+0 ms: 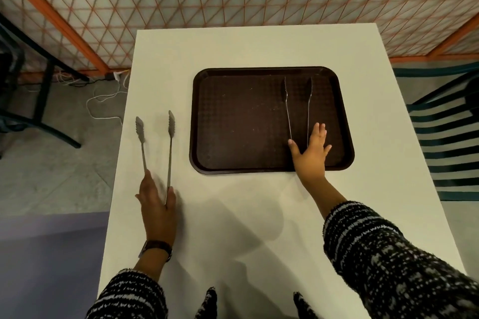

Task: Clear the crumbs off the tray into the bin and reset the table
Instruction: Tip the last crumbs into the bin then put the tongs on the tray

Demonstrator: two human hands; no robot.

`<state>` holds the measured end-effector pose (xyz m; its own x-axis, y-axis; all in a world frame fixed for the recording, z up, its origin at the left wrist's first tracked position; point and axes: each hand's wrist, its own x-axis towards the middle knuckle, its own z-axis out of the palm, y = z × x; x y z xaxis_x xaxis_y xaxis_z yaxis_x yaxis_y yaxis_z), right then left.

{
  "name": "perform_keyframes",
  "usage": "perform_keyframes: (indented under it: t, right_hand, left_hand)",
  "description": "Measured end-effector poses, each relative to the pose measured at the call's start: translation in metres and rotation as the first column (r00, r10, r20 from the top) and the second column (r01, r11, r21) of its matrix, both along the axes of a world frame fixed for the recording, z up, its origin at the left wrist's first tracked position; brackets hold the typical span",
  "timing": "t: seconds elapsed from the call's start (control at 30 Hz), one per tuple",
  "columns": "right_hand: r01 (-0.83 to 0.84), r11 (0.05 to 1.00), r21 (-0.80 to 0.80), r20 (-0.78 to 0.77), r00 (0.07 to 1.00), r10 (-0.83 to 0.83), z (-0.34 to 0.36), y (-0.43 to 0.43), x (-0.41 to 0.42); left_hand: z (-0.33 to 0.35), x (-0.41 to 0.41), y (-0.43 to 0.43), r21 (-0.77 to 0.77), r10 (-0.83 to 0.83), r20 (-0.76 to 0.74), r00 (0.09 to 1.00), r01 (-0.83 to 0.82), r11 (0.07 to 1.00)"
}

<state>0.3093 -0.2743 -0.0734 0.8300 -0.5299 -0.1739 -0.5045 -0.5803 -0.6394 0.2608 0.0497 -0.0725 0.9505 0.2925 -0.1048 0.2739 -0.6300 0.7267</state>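
Gripping tongs (pixel 155 153) near table (pixel 233 215) edge, left hand (pixel 158 208); right hand (pixel 312 151) splayed on tray (pixel 233 122).

Both sleeves knitted, black-and-white flecked, bands of pale marl running across dark yarn. Left sleeve (pixel 129 295) ends short of wrist; right sleeve (pixel 383 254) thick, cuff ribbed, stops mid-forearm. Left wrist carries dark strap watch (pixel 156 248), pale edge of case showing at side. Two flaps of same knit (pixel 210 303) poke up at bottom edge. Hands bare, no rings seen.
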Motion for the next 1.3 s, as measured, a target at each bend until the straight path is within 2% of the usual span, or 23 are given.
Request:
perform_keyframes:
  t: [0.1,0.2,0.43,0.57,0.67,0.8,0.87,1.3]
  right_hand:
    - [0.025,1.0,0.002,0.009,1.0,-0.026,0.004,-0.005,-0.02]
    - [0.002,0.999,-0.034,0.001,1.0,-0.002,0.002,-0.009,-0.042]
    - [-0.046,0.99,-0.132,-0.073,0.997,0.036,-0.003,-0.012,-0.079]
    - [-0.021,0.991,-0.135,-0.106,0.994,0.007,-0.006,-0.016,-0.09]
    - [-0.001,0.992,-0.128,-0.109,0.994,-0.013,-0.007,-0.019,-0.097]
    - [0.002,0.992,-0.128,-0.097,0.995,-0.015,-0.011,-0.023,-0.106]
    - [0.029,0.993,-0.114,-0.104,0.994,-0.041,-0.014,-0.024,-0.109]
    - [-0.012,0.995,-0.096,-0.057,0.998,0.006,-0.006,-0.009,-0.091]
  left_hand:
    - [0.013,0.0,-0.011,-0.056,0.035,0.08,0.996,-0.03,0.998]
    - [0.022,0.01,-0.033,-0.076,-0.011,0.12,0.993,0.021,0.997]
    - [0.016,0.05,-0.106,-0.111,-0.192,0.082,0.978,0.201,0.973]
    - [-0.006,0.071,-0.138,-0.108,-0.258,0.088,0.962,0.267,0.958]
    - [-0.017,0.081,-0.159,-0.064,-0.241,0.01,0.97,0.241,0.968]
    - [-0.025,0.091,-0.174,0.112,-0.235,-0.107,0.966,0.247,0.962]
    - [-0.028,0.094,-0.178,0.153,-0.223,-0.153,0.963,0.246,0.957]
    - [-0.026,0.086,-0.18,0.199,-0.231,-0.236,0.944,0.28,0.939]
